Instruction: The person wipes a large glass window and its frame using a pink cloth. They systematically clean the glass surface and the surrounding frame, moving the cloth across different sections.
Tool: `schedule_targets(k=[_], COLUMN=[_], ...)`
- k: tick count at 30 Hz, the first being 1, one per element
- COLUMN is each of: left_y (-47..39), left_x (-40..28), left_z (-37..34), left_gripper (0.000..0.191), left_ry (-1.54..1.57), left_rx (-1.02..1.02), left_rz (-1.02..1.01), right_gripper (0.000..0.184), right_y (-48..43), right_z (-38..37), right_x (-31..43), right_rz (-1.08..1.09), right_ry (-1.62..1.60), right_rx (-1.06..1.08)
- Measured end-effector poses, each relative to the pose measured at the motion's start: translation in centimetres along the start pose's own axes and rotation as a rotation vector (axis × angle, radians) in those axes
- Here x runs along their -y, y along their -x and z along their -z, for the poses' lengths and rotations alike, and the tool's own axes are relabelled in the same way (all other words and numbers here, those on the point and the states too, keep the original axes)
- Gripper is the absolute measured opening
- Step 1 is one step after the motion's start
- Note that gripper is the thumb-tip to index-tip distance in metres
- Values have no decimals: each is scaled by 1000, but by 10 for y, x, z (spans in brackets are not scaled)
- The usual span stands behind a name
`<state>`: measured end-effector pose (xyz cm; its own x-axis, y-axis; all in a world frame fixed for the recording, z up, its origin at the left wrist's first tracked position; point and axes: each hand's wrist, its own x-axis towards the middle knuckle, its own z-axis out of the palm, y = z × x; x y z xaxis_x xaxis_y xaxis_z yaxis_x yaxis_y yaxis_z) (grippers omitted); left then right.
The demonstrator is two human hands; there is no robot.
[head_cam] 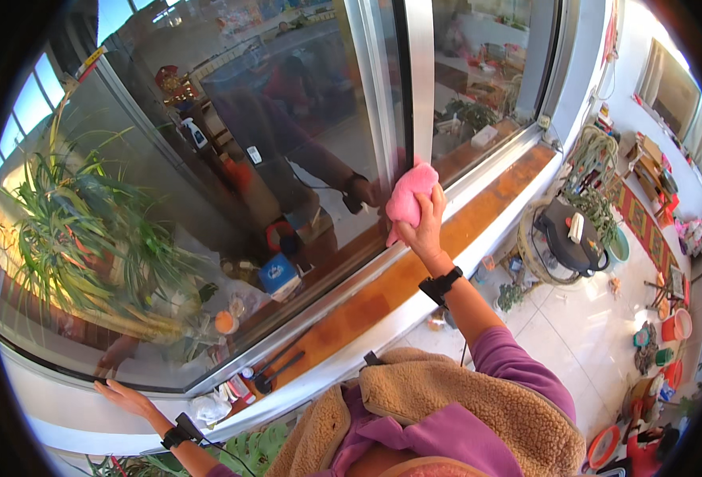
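Observation:
A folded pink cloth [415, 194] is gripped in my right hand [427, 223]. It presses against the metal edge of the sliding window's frame [420, 77], near the bottom corner by the sill. The dark window glass [303, 197] stretches to the left of the cloth and mirrors my arm. At the lower left, my left hand [125, 398] holds nothing. Its fingers are extended at the wall and frame edge below the glass. Between my hands runs the brown window sill [351, 313]. Black straps with small devices sit on both wrists.
On the sill's left end lie a black long-handled item [279, 366], small boxes [238, 389] and a clear plastic bag [210, 408]. To the right stand a black electric pan [568, 235] and potted plants. A person in red [649, 450] is at the far lower right.

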<state>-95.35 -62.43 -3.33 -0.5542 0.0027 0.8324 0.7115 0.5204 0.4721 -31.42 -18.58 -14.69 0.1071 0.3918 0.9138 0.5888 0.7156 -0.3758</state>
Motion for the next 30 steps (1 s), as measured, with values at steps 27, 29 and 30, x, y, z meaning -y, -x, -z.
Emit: schedule_targets(k=[27,29,30], left_y=[16,15,15], left_x=[-30,-30,-29], left_z=[17,15,14], left_gripper=[60,60,60], left_ry=[29,55,73], left_rx=[99,72,64], left_rz=[-80,-92,-83], right_gripper=[64,58,50], right_y=[-311,-265,-235], right_z=[-47,-60,-69], right_x=[264,311,333], right_rz=[281,564,676], right_ry=[-175,-243,-330], right_rx=[-566,-398,-387])
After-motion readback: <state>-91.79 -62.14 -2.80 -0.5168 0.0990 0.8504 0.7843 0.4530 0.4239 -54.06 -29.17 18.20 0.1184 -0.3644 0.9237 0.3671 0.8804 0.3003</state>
